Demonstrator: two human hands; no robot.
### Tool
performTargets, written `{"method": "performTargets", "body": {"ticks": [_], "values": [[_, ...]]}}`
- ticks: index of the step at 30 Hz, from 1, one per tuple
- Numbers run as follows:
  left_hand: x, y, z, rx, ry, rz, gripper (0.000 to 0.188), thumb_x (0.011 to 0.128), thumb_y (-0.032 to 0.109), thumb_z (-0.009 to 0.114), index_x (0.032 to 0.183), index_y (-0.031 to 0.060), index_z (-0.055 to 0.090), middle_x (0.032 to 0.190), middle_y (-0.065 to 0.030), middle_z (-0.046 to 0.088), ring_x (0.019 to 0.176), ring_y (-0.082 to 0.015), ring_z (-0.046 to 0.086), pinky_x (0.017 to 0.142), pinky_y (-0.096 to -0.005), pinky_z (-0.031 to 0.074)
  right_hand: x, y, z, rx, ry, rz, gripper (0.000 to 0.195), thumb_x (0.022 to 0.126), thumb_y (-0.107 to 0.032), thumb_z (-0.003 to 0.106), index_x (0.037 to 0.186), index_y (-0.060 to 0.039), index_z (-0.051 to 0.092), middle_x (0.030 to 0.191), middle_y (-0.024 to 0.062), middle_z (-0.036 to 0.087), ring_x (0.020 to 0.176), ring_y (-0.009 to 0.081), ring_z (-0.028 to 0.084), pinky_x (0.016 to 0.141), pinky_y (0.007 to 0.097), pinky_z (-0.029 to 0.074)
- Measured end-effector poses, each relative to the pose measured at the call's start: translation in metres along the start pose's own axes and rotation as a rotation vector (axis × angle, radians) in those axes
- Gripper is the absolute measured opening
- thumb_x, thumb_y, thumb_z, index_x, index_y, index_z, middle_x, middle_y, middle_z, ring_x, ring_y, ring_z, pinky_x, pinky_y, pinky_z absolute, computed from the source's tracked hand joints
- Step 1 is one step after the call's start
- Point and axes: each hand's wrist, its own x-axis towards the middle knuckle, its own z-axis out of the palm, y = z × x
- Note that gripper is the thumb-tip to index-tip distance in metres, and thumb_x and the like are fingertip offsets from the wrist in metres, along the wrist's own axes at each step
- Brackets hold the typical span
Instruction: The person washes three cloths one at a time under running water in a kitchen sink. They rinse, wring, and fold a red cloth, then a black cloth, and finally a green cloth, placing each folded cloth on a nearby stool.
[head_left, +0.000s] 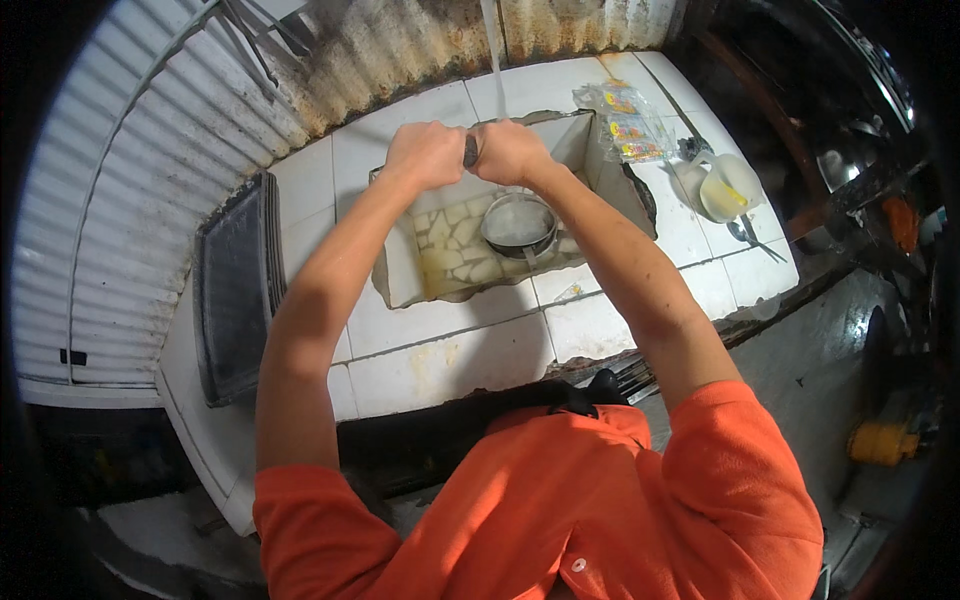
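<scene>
Over the far side of the tiled sink (402, 281), my left hand (429, 154) and my right hand (514, 152) are clenched side by side. Both grip a small dark object (471, 151). Only a bit of it shows between the fists, so I cannot tell whether it is cloth or a scouring pad. Below and slightly right of them, a round metal pot (517, 223) with cloudy liquid in it sits in the sink. Pieces of broken tile line the sink's bottom (457, 244).
Dark stacked trays (236, 300) lean at the left against a corrugated metal wall (127, 225). Right of the sink lie plastic packets (630, 124), a translucent pitcher (739, 180) with something yellow inside, and a spoon (739, 231). A pale pipe or water stream (493, 45) descends behind the sink.
</scene>
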Motion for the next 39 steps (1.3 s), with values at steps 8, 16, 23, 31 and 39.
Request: {"method": "performTargets", "body": {"ticks": [8,16,23,31,39], "values": [[-0.009,-0.011,0.001,0.109,0.143,0.248,0.021,0.074,0.019,0.069,0.093,0.0123,0.062,0.072,-0.0102,0.07,0.069,-0.032,0.07,0.059,-0.0446,0.054,0.002,0.019,0.006,0.855,-0.625,0.043,0.018,0.07,-0.019,0.075,0.067,-0.007,0.063,0.06,0.0051,0.06,0.048,0.0155,0.051,0.045,0.0333,0.037],[0.001,0.01,0.066,-0.022,0.125,-0.101,0.022,0.079,0.021,0.069,0.095,0.0112,0.058,0.084,-0.0123,0.072,0.075,-0.0339,0.071,0.068,-0.0479,0.055,0.006,0.043,0.029,0.552,-0.683,0.389,0.016,0.076,-0.02,0.072,0.081,-0.0082,0.063,0.064,0.0069,0.063,0.048,0.0182,0.055,0.045,0.0335,0.039],[-0.021,0.047,0.056,-1.059,-0.095,-0.08,0.056,0.08,0.035,0.079,0.124,0.0082,0.057,0.108,-0.0162,0.071,0.1,-0.0298,0.069,0.084,-0.0415,0.052,-0.088,0.041,-0.004,0.125,0.051,0.231,0.033,0.074,-0.021,0.072,0.105,-0.0111,0.065,0.092,0.0202,0.071,0.093,0.0408,0.068,0.081,0.0484,0.054],[0.022,0.195,-0.007,-1.061,-0.125,0.262,0.051,0.101,0.045,0.052,0.127,0.0032,0.063,0.113,-0.0207,0.069,0.107,-0.0368,0.065,0.092,-0.0397,0.048,-0.259,0.079,-0.075,1.226,0.498,0.411,0.074,0.085,-0.023,0.081,0.143,-0.004,0.04,0.118,0.012,0.061,0.093,0.0156,0.063,0.07,0.0307,0.057],[0.045,0.379,-0.085,-1.492,0.269,0.54,0.047,0.105,0.036,0.05,0.103,-0.0078,0.067,0.102,-0.0218,0.069,0.098,-0.0286,0.064,0.088,-0.0379,0.045,-0.476,0.07,-0.137,0.702,0.75,0.957,0.067,0.093,-0.048,0.068,0.128,0.0081,0.06,0.115,0.0153,0.069,0.104,0.0205,0.064,0.093,0.0308,0.048]]}}
